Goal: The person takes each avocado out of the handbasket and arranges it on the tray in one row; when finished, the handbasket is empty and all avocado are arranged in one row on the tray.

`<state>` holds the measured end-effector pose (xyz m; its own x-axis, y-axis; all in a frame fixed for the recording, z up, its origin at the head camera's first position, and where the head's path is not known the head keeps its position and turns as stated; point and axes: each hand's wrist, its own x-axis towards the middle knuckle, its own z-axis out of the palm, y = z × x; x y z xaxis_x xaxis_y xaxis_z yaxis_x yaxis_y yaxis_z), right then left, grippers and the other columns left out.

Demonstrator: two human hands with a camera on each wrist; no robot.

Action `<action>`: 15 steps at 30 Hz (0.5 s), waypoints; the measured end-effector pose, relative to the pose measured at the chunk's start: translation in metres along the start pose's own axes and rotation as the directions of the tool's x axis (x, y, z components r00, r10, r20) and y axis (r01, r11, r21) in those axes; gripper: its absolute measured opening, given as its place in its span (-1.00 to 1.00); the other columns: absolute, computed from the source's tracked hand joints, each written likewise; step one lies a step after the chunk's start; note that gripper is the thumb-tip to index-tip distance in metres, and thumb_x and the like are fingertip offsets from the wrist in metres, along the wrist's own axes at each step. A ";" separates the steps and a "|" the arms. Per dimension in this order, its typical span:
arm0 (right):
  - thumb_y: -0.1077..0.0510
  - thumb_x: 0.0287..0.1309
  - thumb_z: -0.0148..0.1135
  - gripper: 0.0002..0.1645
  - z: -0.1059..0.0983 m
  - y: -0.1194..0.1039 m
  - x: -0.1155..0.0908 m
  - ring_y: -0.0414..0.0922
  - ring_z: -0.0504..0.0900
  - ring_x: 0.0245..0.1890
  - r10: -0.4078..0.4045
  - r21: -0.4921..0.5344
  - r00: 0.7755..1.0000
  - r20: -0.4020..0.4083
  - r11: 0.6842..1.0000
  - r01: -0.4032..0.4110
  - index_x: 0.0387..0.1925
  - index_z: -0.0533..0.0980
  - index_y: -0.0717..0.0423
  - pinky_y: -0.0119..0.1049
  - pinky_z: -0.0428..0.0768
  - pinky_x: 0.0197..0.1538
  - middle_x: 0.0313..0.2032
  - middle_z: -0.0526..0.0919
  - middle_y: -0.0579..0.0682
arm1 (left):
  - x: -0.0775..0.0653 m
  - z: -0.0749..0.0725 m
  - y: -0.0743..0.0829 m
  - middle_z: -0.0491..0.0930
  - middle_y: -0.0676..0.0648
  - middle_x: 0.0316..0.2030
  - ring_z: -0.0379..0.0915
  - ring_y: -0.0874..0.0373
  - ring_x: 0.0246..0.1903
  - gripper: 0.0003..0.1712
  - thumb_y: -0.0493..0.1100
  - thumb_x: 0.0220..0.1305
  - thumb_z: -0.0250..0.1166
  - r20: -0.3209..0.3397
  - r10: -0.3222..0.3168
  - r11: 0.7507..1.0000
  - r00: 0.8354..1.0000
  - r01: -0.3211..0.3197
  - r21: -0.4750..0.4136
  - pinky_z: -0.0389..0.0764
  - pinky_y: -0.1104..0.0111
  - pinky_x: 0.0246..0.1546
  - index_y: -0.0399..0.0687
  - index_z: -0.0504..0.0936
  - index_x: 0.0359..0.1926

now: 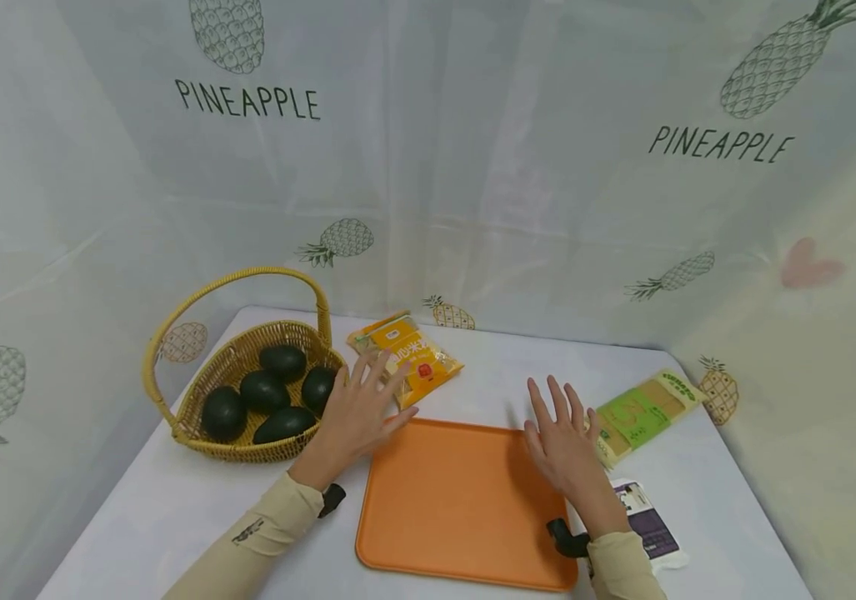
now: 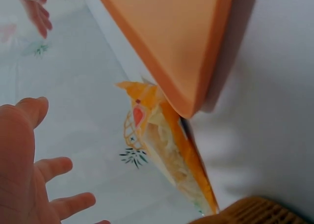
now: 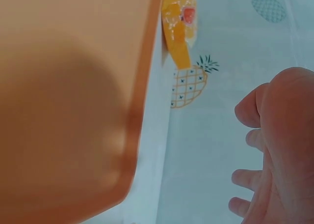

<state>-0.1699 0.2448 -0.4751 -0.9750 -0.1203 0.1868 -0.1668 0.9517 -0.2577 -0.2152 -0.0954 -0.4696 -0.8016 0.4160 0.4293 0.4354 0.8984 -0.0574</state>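
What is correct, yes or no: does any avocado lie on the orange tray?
No, all five visible avocados lie inside the wicker basket, left of the orange tray in the head view.

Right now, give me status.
Left fingers extended, holding nothing; right fingers likewise. Orange rectangular tray lies flat. Head view: right hand partly hides tray edge.

Soft light leaves pale glare on the backdrop (image 1: 518, 167) and a broad shadow across the tray (image 3: 59, 116), wrist views slightly blurred
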 end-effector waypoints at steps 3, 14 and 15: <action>-0.06 0.66 -0.06 -0.22 0.001 0.000 -0.004 0.36 -0.10 0.67 0.007 -0.006 1.000 0.000 1.000 -0.007 0.73 0.04 -0.01 0.60 -0.06 0.51 0.69 0.01 0.27 | -0.004 0.001 -0.004 0.41 -0.21 0.52 0.35 -0.27 0.49 -0.15 0.45 0.42 0.25 -0.011 -0.007 1.000 1.000 0.008 0.020 0.60 -0.31 0.24 0.20 0.44 0.56; -0.02 0.68 -0.12 -0.26 -0.001 -0.002 -0.006 0.36 -0.06 0.66 -0.027 -0.005 1.000 -0.009 1.000 0.027 0.73 0.05 0.01 0.64 -0.09 0.48 0.69 0.03 0.27 | -0.012 -0.003 -0.022 0.40 -0.20 0.53 0.35 -0.35 0.48 -0.16 0.43 0.45 0.23 0.022 -0.078 0.997 0.997 0.078 0.006 0.59 -0.32 0.24 0.19 0.41 0.59; -0.01 0.68 -0.12 -0.26 -0.002 -0.002 -0.005 0.36 -0.06 0.66 -0.029 -0.004 1.000 -0.012 1.000 0.029 0.73 0.05 0.01 0.64 -0.10 0.48 0.69 0.03 0.27 | -0.012 -0.004 -0.023 0.41 -0.21 0.52 0.35 -0.36 0.48 -0.16 0.43 0.46 0.23 0.019 -0.080 0.997 0.997 0.080 0.006 0.59 -0.31 0.23 0.19 0.41 0.59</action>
<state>-0.1639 0.2440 -0.4736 -0.9680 -0.1441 0.2056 -0.1941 0.9489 -0.2489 -0.2136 -0.1222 -0.4697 -0.8415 0.3451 0.4157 0.3674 0.9296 -0.0281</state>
